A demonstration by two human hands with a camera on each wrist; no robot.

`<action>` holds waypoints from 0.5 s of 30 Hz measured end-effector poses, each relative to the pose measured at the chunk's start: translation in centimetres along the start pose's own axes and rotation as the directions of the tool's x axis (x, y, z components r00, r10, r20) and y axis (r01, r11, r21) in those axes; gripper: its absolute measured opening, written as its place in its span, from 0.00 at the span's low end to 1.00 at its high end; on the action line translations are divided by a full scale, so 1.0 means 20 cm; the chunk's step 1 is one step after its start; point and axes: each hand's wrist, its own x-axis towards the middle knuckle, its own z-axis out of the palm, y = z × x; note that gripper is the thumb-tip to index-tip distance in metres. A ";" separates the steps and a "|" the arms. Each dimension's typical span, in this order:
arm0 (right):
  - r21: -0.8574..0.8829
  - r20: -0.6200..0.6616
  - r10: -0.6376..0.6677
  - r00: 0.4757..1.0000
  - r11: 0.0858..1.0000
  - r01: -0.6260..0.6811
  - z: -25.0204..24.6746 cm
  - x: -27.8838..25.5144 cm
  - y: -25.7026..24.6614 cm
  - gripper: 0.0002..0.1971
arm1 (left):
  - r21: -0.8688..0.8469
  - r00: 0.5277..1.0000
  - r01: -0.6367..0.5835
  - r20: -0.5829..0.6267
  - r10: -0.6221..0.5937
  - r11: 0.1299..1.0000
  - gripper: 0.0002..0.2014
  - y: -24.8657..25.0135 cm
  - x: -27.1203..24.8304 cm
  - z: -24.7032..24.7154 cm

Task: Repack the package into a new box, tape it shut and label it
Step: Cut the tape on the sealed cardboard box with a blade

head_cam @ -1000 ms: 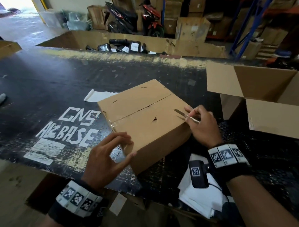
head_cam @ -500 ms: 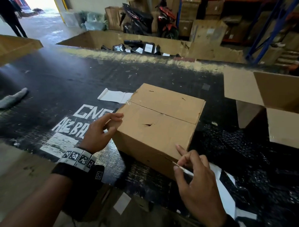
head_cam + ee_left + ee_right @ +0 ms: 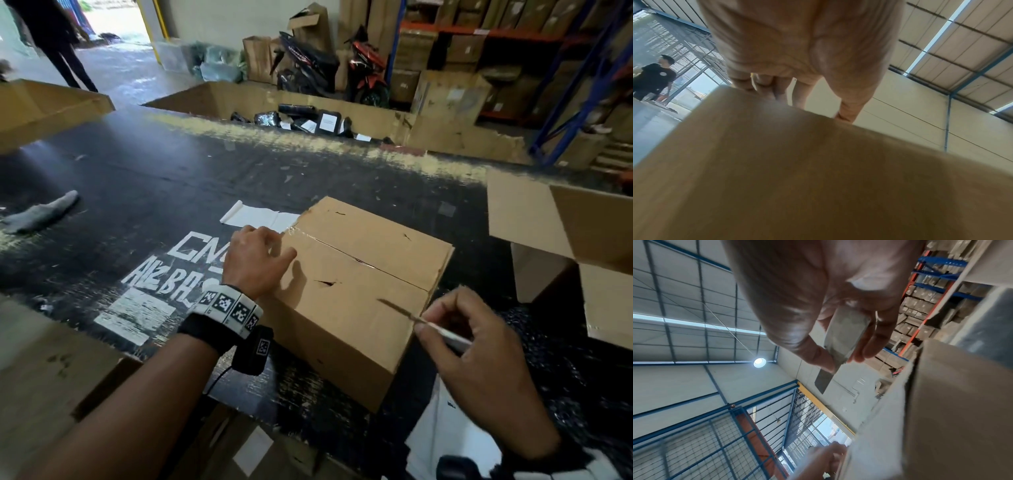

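Closed cardboard box (image 3: 359, 294) sits on the black bench (image 3: 154, 178) between the two hands. Left hand (image 3: 255, 263) grips its far left corner, fingers curled over the edge, thumb flat on top. Right hand (image 3: 479, 359) pinches a utility knife (image 3: 842, 337), blade out, over the box's near right top edge. An empty open box (image 3: 582, 233) stands beyond the right hand; a white paper sheet (image 3: 253, 216) lies just beyond the left hand.

I've got the closed box (image 3: 359, 284) in the middle of the table (image 3: 171, 178), w/ an open box (image 3: 582, 233) to its right. A paper sheet (image 3: 253, 216) lies just behind its left corner, a cloth (image 3: 41, 214) far left. A parcel bin (image 3: 342, 102) sits behind the table's far edge.
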 end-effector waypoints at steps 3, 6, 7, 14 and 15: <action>0.004 0.007 -0.049 0.999 0.999 0.049 -0.04 0.16 -0.08 0.08 | -0.052 0.997 0.074 0.007 -0.074 0.996 0.22 0.01 0.03 0.01; -0.040 0.034 -0.105 0.994 0.993 0.107 -0.02 0.35 -0.17 0.05 | -0.044 0.991 0.132 -0.004 -0.132 0.990 0.25 0.02 0.03 0.04; -0.068 0.058 -0.116 0.992 0.990 0.120 0.01 0.42 -0.19 0.06 | -0.035 0.990 0.137 -0.016 -0.138 0.990 0.25 0.02 0.03 0.06; -0.228 0.275 -0.149 0.950 0.949 0.215 0.27 0.82 -0.35 0.09 | -0.113 0.983 0.105 -0.138 -0.120 0.988 0.21 0.02 0.00 0.10; -0.242 0.298 -0.155 0.942 0.942 0.232 0.31 0.86 -0.36 0.09 | -0.110 0.981 0.079 -0.166 -0.097 0.991 0.20 0.02 -0.01 0.11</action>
